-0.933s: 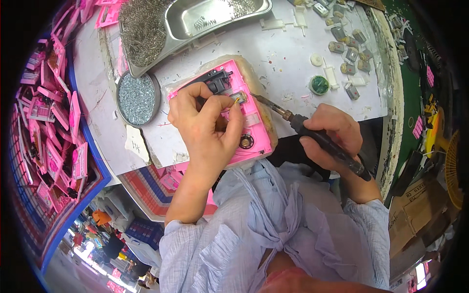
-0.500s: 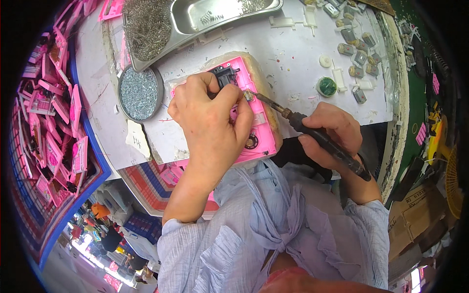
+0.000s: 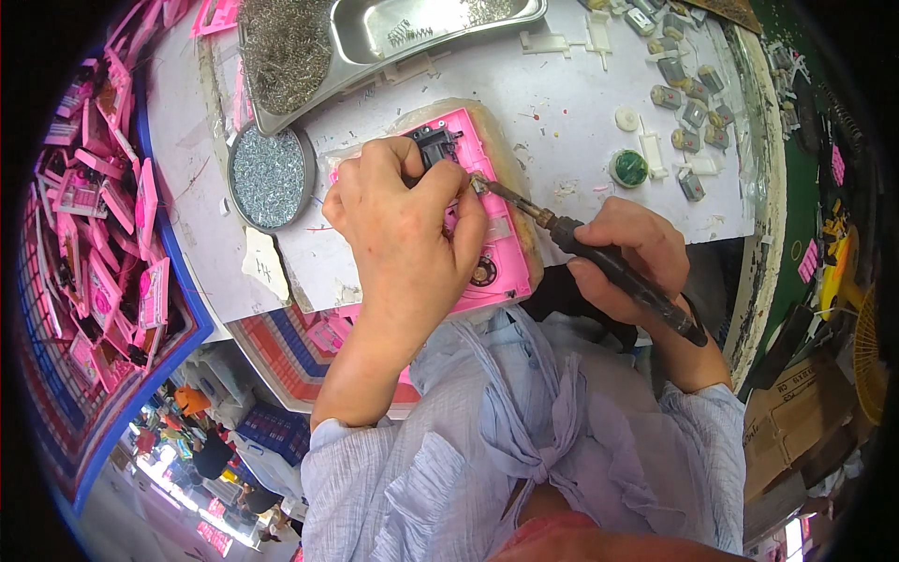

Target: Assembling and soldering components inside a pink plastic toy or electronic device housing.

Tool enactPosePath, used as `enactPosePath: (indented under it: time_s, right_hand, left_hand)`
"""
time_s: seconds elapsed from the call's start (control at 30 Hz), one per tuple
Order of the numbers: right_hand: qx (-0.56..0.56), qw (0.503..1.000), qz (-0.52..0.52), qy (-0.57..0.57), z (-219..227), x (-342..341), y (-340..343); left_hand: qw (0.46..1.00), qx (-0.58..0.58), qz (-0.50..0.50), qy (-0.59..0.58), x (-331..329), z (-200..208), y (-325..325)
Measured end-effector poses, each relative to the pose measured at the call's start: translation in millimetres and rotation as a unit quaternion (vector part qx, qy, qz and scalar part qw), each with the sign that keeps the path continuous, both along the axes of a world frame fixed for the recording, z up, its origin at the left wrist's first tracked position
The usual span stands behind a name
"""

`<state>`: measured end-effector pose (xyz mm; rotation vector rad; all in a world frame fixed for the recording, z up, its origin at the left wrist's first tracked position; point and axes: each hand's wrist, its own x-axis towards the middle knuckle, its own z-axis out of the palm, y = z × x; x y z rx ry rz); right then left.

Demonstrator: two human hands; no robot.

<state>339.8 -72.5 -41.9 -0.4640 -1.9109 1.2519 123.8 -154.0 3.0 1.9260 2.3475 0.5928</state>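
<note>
A pink plastic housing (image 3: 510,272) lies before me on a worn tan pad (image 3: 492,131). My left hand (image 3: 398,225) rests over it, thumb and fingers closed in a pinch; whatever they hold is hidden beneath them. Beside the fingers, a black mechanism (image 3: 434,143) shows inside the housing. My right hand (image 3: 641,248) grips a soldering iron (image 3: 613,262) by its black handle. The iron's tip meets a small metal part (image 3: 478,184) at the housing's right side, close to my left thumb.
A round dish of small screws (image 3: 270,178) stands left, below a metal tray (image 3: 440,47) holding springs. Several small motors (image 3: 688,112) and a green-filled little pot (image 3: 628,168) lie to the right. Pink housings fill a blue-edged container (image 3: 192,290) at far left.
The soldering iron has shifted slightly left, its tip still at the small metal part. My left hand keeps its pinch almost unmoved.
</note>
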Motion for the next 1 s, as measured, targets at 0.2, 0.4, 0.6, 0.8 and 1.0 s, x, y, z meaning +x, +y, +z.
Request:
enactPosePath:
  time_s: [0.2,0.4,0.6,0.8,1.0]
  right_hand:
    - [0.009,1.0,-0.001,-0.009,0,-1,0]
    - [0.023,1.0,-0.016,0.011,2,4,-1]
    - [0.028,1.0,-0.012,0.003,8,9,1]
    - [0.026,1.0,-0.011,0.007,12,14,2]
    - [0.019,1.0,-0.016,-0.015,21,21,4]
  left_hand:
    - [1.0,-0.019,0.011,0.02,2,4,1]
    - [1.0,-0.006,0.002,0.007,1,1,0]
    - [0.999,-0.01,0.011,0.03,3,3,1]
    - [0.999,-0.01,0.012,0.029,3,5,0]
    - [1.0,-0.02,0.006,0.015,3,6,1]
